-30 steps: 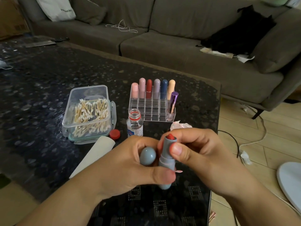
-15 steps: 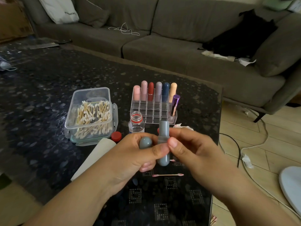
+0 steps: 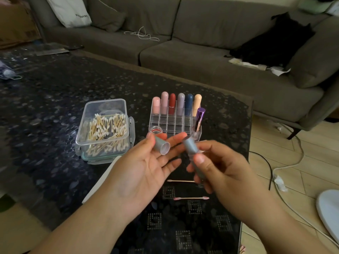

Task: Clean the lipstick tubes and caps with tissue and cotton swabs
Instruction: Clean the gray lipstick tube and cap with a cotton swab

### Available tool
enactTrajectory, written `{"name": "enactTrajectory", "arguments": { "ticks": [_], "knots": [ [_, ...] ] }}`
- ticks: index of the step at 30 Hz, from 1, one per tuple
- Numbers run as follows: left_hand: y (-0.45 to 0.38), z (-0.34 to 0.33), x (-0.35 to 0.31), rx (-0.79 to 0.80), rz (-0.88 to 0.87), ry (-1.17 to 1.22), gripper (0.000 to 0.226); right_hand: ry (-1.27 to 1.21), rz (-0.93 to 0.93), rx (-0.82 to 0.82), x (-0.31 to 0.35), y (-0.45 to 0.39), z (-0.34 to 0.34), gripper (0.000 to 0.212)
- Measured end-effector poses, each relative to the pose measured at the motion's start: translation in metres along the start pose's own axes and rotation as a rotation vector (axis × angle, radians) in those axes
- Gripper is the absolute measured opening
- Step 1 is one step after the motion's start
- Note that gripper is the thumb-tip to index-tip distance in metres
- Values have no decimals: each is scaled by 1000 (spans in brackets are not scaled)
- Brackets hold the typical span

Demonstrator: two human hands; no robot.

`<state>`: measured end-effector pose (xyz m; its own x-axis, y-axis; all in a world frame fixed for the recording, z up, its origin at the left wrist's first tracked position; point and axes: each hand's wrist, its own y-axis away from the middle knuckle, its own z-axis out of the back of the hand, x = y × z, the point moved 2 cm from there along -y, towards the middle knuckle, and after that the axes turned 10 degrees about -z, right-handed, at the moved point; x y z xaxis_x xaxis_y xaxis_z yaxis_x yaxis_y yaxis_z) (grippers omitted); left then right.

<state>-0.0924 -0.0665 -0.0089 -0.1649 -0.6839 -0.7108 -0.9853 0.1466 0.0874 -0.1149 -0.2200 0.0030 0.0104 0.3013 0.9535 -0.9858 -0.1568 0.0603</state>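
Note:
My left hand (image 3: 145, 167) pinches a grey lipstick cap (image 3: 162, 147) between thumb and fingers, its open end turned toward me. A small gap separates it from the grey lipstick tube (image 3: 190, 148), which my right hand (image 3: 220, 173) grips with the thumb on its front; the tube is blurred and no red tip shows. Behind the hands, a clear organizer (image 3: 176, 125) holds several capped lipsticks and a leaning purple tube (image 3: 200, 117). Two used cotton swabs (image 3: 181, 181) lie on the dark table under my hands. A clear box of cotton swabs (image 3: 104, 129) stands to the left.
An open small bottle (image 3: 156, 129) stands in front of the organizer. A white tissue roll (image 3: 100, 178) pokes out under my left wrist. The table edge (image 3: 250, 136) runs along the right, with cables on the floor beyond. A grey sofa (image 3: 201, 52) is behind.
My left hand let go of the tube and now holds only the cap, turned open end toward me. The hands have drawn slightly apart. The red tip, seen earlier, no longer shows.

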Motion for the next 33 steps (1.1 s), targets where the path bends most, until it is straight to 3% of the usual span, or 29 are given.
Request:
{"name": "enactTrajectory", "arguments": {
  "ticks": [7,18,23,29,33],
  "knots": [
    [3,-1,0,21,-104,-112,28,181,-6,-17,1,0,-7,11],
    [17,-1,15,126,-294,-545,20,209,80,-118,4,0,-10,44],
    [20,-1,13,163,-367,-684,20,322,125,-97,3,3,-15,39],
    [19,0,-7,166,-554,-1258,33,521,145,-71,13,-2,-20,25],
    [11,-7,-41,103,-586,-1430,38,499,38,-167,27,-16,-4,20]
  ]
}}
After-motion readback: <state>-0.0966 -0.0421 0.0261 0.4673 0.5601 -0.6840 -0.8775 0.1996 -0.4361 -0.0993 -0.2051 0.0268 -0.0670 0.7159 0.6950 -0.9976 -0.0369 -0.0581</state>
